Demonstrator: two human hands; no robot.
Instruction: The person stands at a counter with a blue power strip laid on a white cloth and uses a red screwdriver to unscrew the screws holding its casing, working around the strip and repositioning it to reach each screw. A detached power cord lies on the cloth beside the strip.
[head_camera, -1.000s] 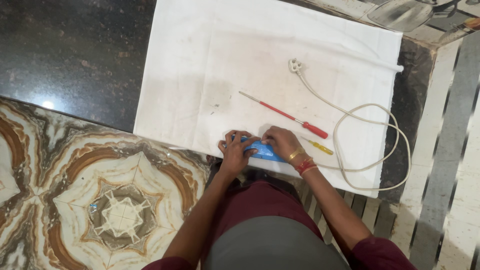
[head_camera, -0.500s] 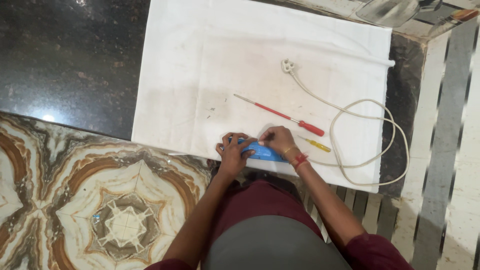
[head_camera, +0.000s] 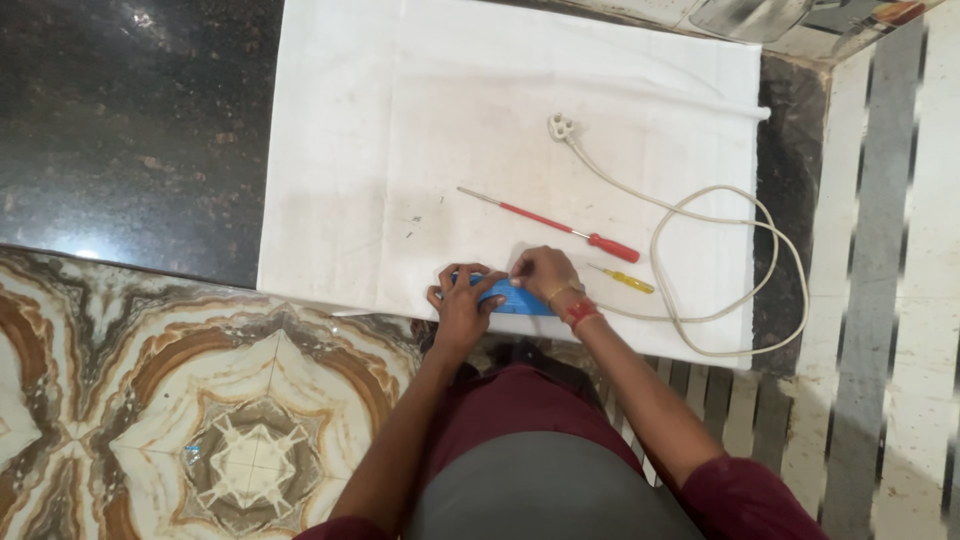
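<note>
Below, 2 hands meet on a blue object (head_camera: 508, 297) (partly hidden): left hand (head_camera: 462, 306) grips its near end, right hand (head_camera: 541, 274) pinches its top; red-handled screwdriver (head_camera: 560, 227) lies just beyond the right hand on white cloth (head_camera: 400, 120)

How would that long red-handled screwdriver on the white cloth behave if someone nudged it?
The red-handled screwdriver looks stiff, with a thin metal shaft. Its rounded handle suggests it might roll, though the white cloth beneath would probably slow it. It seems light for its length.

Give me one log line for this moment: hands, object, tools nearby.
left hand: on blue object | right hand: on it | red screwdriver, yellow screwdriver: on white cloth | cord: right
</note>
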